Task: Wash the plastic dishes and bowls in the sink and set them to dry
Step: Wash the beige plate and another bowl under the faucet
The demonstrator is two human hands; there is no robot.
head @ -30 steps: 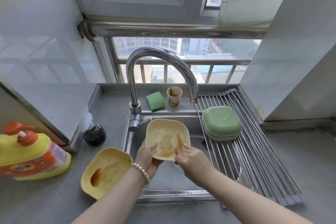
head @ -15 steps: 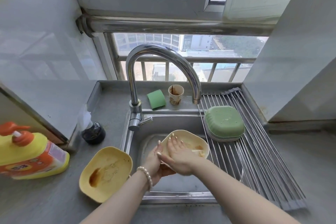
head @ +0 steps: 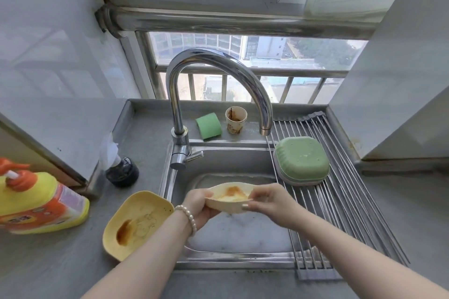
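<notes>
Right hand [head: 272,201] shifted from bowl's [head: 229,199] inside to rim; left hand [head: 198,204] grip opposite, both grasping.

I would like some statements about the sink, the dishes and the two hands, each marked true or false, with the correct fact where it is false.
1. Both hands hold the stained yellow dish over the sink. True: the left hand grips its left edge and the right hand its right edge.
2. The green bowl lies upside down on the drying rack. True.
3. A second yellow dish lies inside the sink. False: it rests on the counter to the left of the sink.
4. The paper cup stands on the drying rack. False: it stands on the ledge behind the sink, beside the green sponge.
5. The second yellow dish is clean. False: it has a brown stain.
</notes>
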